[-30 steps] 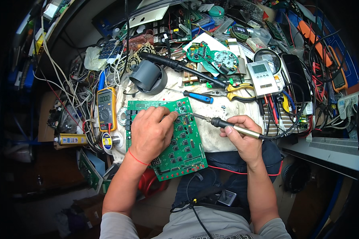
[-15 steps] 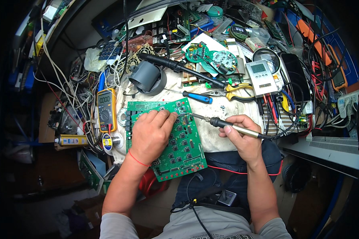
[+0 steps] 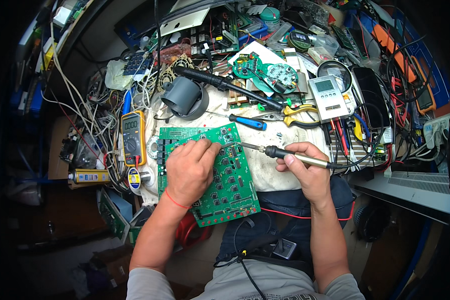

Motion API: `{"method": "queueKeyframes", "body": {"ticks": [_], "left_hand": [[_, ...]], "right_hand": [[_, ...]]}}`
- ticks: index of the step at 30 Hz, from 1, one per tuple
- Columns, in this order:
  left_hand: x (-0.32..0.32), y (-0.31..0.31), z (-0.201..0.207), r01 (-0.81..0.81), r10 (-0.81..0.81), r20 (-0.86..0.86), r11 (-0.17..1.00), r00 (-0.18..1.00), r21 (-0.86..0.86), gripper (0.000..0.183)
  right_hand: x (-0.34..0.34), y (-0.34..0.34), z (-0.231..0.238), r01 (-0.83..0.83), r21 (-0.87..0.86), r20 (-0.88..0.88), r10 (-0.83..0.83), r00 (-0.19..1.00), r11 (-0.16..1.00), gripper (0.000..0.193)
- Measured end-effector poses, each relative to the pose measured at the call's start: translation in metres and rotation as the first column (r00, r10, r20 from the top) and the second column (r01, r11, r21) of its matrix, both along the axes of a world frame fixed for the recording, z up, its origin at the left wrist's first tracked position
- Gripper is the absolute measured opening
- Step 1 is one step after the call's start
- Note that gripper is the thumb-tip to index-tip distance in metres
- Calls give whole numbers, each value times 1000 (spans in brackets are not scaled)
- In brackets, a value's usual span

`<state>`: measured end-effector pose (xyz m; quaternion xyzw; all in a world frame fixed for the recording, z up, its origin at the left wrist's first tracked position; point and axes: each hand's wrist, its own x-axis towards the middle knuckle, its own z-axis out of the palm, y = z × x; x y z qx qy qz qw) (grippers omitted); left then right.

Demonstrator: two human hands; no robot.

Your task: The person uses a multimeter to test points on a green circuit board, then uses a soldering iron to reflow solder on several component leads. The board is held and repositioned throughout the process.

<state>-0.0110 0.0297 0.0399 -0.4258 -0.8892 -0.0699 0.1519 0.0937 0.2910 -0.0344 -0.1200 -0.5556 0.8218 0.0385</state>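
Note:
A large green circuit board [image 3: 233,191] with chips and a row of red parts lies slanted at the table's front edge, overlapping another green board [image 3: 177,132]. My left hand [image 3: 191,165] lies over its left side, fingers bent and close together, holding it; what the fingertips touch is partly hidden. Pinched between the thumb and fingers of my right hand [image 3: 311,172] is a soldering iron [image 3: 280,153] with a dark and brass-coloured handle. Its metal tip points left, at the board's upper right edge; whether it touches is hard to tell.
Beyond the board lie a blue screwdriver [image 3: 249,122], yellow-black pliers [image 3: 301,116] and a grey cup-shaped part [image 3: 186,98]. A yellow multimeter [image 3: 133,136] and a solder spool [image 3: 135,178] sit on the left. At right stands a white display device [image 3: 330,98]. Cables and boards crowd the back.
My right hand and the soldering iron have shifted very slightly to the right. The left hand and the board are almost unchanged.

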Motion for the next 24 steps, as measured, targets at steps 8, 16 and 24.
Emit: {"method": "queueKeyframes", "body": {"ticks": [8,16,24], "left_hand": [[0,0,-3,-11,11,-15,1000,1000,29,22],[-1,-1,-6,-14,14,-7,998,1000,60,18],[3,0,10,-58,57,-17,997,998,-50,20]], "right_hand": [[1,3,-5,-32,15,-38,33,999,999,24],[1,2,-4,-26,-3,-39,26,999,1000,23],[1,6,-10,21,-55,-69,-25,997,998,22]]}}
